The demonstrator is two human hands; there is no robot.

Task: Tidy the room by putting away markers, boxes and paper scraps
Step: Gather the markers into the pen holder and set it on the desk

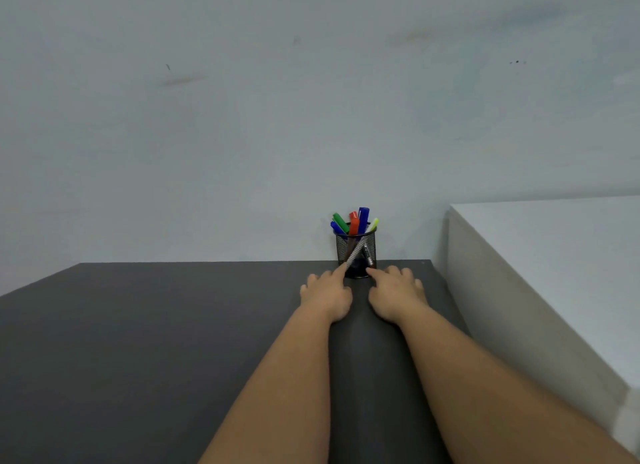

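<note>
Reaching forward side by side, two bare forearms stretch across a dark grey table [138,342] toward one black mesh pen cup [356,250], which stands at the table's far edge against a pale wall [242,117], at about one o'clock from the middle of the view. Both hands lie palm down on the tabletop. The left hand [327,295] sits at seven o'clock from the cup, its fingers loosely spread and its index finger stretched out so the tip meets the cup's lower left side; it grips nothing. The right hand [398,295] sits at five o'clock from the cup, fingers likewise loosely spread, index fingertip touching the cup's lower right side at the base; it too has hold of nothing. The two hands are near each other but apart, a strip of bare table between them. Inside the cup stand the markers [355,222], five caps counted above the rim: one green leaning toward ten o'clock, one dark blue just below it on the left, one orange-red upright in the middle, one taller blue beside it, and one yellow-green tilted toward two o'clock. Through the mesh a pale barrel crosses diagonally; how many barrels lie behind it cannot be told. At three o'clock from the cup, one white box-like cabinet [554,273] rises above table level, just beside the table's right edge.
</note>
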